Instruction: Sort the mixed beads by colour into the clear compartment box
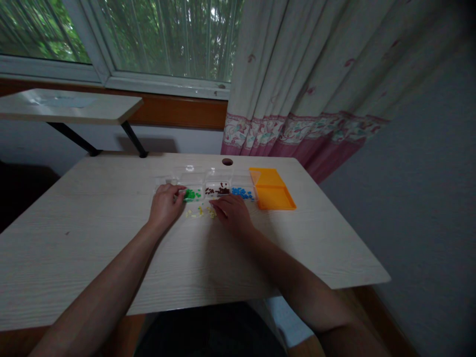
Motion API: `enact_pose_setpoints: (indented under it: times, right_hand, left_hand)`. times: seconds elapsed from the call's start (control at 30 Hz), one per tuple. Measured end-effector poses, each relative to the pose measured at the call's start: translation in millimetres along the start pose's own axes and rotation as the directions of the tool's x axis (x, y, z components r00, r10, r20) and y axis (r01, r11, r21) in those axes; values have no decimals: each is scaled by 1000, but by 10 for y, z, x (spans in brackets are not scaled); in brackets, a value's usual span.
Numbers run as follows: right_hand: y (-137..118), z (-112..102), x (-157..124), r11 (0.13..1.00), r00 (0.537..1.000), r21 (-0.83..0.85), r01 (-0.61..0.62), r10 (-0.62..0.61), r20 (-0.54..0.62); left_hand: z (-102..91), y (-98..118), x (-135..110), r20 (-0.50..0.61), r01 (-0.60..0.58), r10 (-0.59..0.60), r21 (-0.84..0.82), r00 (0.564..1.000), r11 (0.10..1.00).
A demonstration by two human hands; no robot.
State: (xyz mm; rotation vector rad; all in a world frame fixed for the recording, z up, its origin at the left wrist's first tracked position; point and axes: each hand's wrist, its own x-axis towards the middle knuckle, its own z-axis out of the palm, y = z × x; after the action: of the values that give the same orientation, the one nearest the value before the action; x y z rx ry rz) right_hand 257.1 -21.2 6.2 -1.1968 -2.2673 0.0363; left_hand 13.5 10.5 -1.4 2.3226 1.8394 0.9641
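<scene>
A clear plastic box (203, 194) with its see-through lid raised lies in the middle of the table. Its sections hold small green pieces (192, 195), dark brown pieces (223, 189) and blue pieces (242, 193). At the left end of the box, my left hand (165, 204) has thumb and forefinger closed on its edge beside the green pieces. My right hand (235, 214) is in front of the brown and blue sections, fingertips pinched together; whatever is between them is too small to name. Pale yellow pieces (190, 213) are scattered on the tabletop before the box, close to my right fingertips.
An open orange case (275, 197) lies right of the clear box. Behind them is a round hole (227, 162) in the table (111, 233). A raised shelf (70, 106) stands at the back left. Curtains (282, 89) and a wall border the right side.
</scene>
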Motion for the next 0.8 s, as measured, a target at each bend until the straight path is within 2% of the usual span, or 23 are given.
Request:
enact_pose_setpoints:
  times: [0.1,0.2,0.33,0.4,0.53,0.8]
  right_hand:
    - [16,23,1,1000,999,1,17,-17,-33]
    - [30,52,-5,999,996,-2,37,-37,-78]
    - [45,72,-11,999,993,9,52,-51,-103]
    - [52,72,-11,998,993,18,58,-56,-99]
    - [61,73,-15,998,995,25,58,-56,-87]
    - [64,80,-23,999,996,26,48,-46,-77]
  left_hand:
    - [-11,9,5,-5,-15,15,-8,1000,1000]
    - [-26,51,-1,-3,-116,116,-50,993,992]
    - [-60,155,-39,73,-323,330,-87,941,942]
    - [-77,200,-58,141,-380,385,-67,912,923]
    - [-91,228,-72,235,-410,405,-26,884,912]
    - [-39,214,-84,249,-408,384,51,889,912]
